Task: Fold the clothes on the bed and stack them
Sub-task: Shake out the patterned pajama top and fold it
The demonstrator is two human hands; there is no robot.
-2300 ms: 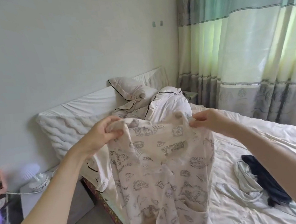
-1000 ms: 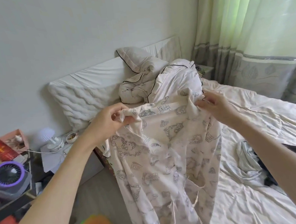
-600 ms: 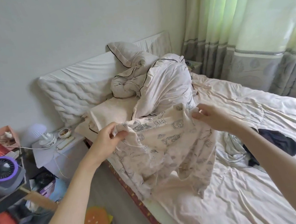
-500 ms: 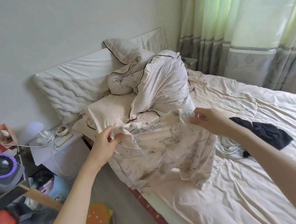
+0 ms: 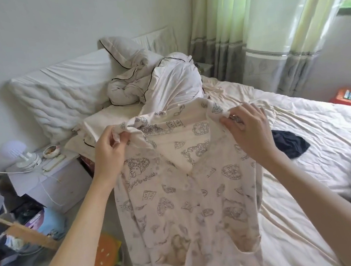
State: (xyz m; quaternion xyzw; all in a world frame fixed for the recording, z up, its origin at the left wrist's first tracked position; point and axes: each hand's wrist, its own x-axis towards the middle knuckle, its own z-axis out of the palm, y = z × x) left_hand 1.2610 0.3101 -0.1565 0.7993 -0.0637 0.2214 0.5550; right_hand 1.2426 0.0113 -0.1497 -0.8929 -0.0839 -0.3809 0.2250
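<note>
Head view: the left hand (image 5: 109, 152) and right hand (image 5: 249, 133) each pinch a shoulder of the printed pyjama top (image 5: 185, 196), which hangs below both grips beside the bed (image 5: 303, 162). Step in hand: presenting the garment for folding. Next move likely requires laying it flat. Half a second ago it sagged bunched onto the mattress; now it hangs full length.

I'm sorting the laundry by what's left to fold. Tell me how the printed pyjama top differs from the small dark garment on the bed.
The printed pyjama top is cream with drawn motifs; the dark garment is plain navy or black. The top hangs opened out, pinched at its shoulders by the left hand and right hand; the dark garment lies crumpled on the bed sheet, untouched. The top looks much larger. Neither is folded.
</note>
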